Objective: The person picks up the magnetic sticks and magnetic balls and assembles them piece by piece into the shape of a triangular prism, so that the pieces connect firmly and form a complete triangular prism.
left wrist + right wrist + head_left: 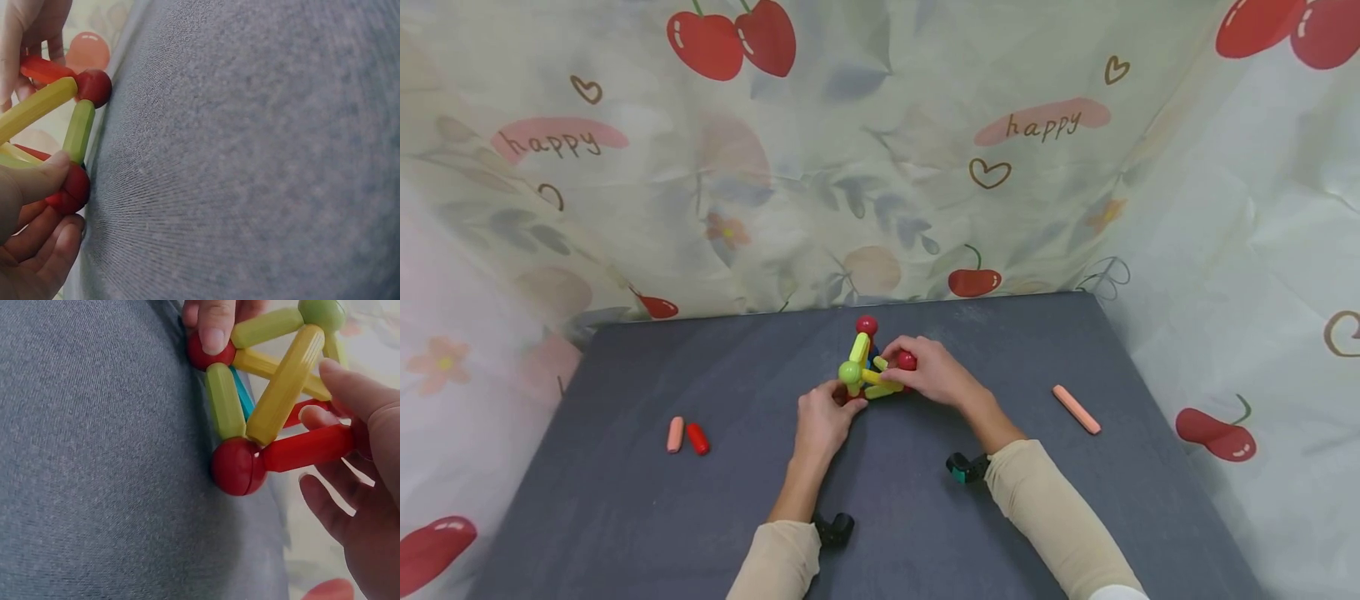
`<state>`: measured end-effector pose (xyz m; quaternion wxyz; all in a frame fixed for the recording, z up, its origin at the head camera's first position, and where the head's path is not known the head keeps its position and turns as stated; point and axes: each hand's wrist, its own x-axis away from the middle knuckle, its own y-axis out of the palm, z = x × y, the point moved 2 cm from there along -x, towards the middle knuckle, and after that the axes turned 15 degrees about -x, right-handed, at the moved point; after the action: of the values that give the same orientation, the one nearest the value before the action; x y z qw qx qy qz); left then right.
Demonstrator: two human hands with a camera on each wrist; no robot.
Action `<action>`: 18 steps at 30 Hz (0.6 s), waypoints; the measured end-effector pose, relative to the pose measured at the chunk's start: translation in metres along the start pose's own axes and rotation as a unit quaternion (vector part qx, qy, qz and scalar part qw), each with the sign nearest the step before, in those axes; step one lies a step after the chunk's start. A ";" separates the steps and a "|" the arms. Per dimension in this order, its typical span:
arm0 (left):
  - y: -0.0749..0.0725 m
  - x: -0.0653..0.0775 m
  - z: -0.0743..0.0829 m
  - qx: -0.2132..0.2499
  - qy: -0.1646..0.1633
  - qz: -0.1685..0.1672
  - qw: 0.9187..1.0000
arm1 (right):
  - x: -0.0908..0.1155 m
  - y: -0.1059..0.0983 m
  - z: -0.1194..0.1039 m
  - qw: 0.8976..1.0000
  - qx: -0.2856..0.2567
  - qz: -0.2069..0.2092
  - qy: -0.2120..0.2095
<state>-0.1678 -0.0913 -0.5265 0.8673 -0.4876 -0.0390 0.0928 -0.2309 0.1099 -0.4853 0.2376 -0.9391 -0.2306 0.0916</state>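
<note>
A small frame of coloured building sticks and balls stands on the table, with a green ball on top and a red ball at the back. My left hand pinches a red ball at its near left corner, thumb on top. From the right, my right hand holds another red ball, at the end of a red stick; the fingers partly hide it. A yellow stick slopes from the green ball toward a lower red ball. A green stick joins the two near red balls.
On the left of the dark table lie a short pink stick and a short red stick. A longer pink stick lies to the right. A printed curtain hangs behind and along the sides.
</note>
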 end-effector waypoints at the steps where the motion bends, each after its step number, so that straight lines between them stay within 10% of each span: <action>1: 0.000 0.000 0.000 0.000 0.000 0.000 1.000 | 0.000 0.000 0.002 1.000 -0.016 0.003 0.001; 9: 0.001 0.001 0.000 0.000 0.000 0.002 1.000 | 0.003 0.000 0.016 0.993 -0.115 0.008 0.030; 18: -0.001 0.001 0.000 0.005 0.002 0.001 1.000 | 0.010 0.001 0.038 0.995 -0.070 -0.004 0.076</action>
<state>-0.1669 -0.0913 -0.5259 0.8699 -0.4831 -0.0361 0.0927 -0.2320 0.1290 -0.5193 0.1880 -0.9569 -0.2213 0.0025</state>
